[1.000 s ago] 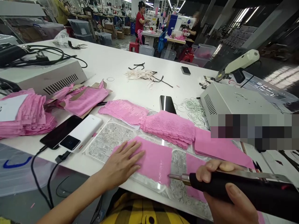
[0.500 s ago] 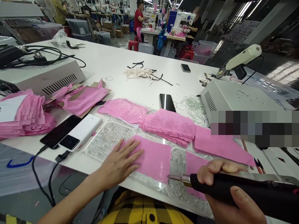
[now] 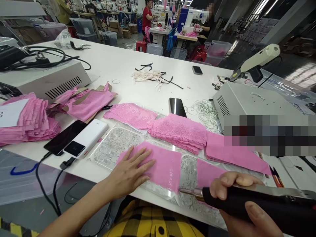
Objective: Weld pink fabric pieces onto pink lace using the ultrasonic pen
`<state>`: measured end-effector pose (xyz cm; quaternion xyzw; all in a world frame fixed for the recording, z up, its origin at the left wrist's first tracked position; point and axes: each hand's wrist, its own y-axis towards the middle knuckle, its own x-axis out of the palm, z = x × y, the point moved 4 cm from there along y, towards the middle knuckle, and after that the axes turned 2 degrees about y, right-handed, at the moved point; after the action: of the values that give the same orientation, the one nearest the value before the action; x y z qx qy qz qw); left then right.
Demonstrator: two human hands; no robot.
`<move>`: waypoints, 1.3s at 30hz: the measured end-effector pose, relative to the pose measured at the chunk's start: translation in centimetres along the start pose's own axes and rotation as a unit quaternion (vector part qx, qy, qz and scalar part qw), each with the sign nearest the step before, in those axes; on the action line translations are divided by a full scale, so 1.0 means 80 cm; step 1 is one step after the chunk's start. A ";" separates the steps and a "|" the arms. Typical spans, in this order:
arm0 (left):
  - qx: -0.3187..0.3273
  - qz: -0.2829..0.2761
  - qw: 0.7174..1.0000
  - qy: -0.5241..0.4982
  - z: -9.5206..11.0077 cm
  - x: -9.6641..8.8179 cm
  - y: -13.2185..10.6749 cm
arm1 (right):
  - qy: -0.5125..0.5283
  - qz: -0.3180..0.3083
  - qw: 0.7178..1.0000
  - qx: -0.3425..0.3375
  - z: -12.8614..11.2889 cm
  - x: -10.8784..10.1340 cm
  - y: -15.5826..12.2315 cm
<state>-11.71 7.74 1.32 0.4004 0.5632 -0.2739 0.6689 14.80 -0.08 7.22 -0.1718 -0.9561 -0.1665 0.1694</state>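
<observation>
My left hand (image 3: 129, 172) lies flat with fingers spread on a pink fabric piece (image 3: 163, 164), pressing its left part. Shiny marks run along the piece's right side. My right hand (image 3: 228, 184) is wrapped round a black handheld tool (image 3: 269, 202) with a slim metal tip. That tip points left and is at the fabric's lower right corner; whether it touches cannot be told. Beneath the fabric is a clear plastic board (image 3: 108, 144) with a grey mottled look. Another pink piece (image 3: 209, 172) lies on the board's right part, partly behind my right hand and the tool.
Behind the board lie stacked pink lace pieces (image 3: 177, 131) and plain pink pieces (image 3: 232, 149). A white power bank (image 3: 91, 135) and black phone (image 3: 65, 136) are at left. A vented box (image 3: 249, 102), tangled thread (image 3: 207, 110) and another phone (image 3: 177, 107) stand beyond.
The view has shifted slightly. The tool's tip stays close to the fabric's lower right corner, now slightly farther right of it. My left hand remains flat on the fabric.
</observation>
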 end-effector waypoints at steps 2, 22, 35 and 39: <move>0.001 0.006 1.000 0.002 -0.001 0.000 0.001 | -0.004 0.000 1.000 -0.003 0.000 0.001 0.000; 0.045 0.061 0.997 0.003 0.030 -0.002 0.033 | 0.015 -0.005 1.000 -0.006 0.007 0.004 0.000; 0.087 0.030 0.991 -0.099 0.075 0.018 0.059 | -0.031 0.080 0.992 -0.093 -0.009 -0.004 0.029; 0.087 0.031 0.991 -0.101 0.077 0.020 0.058 | -0.060 0.105 0.982 -0.142 -0.002 0.005 0.056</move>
<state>-4.27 5.18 1.09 0.4445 0.4541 -0.3399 0.6933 16.20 3.93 8.67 -0.3032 -0.9077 -0.2712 0.1026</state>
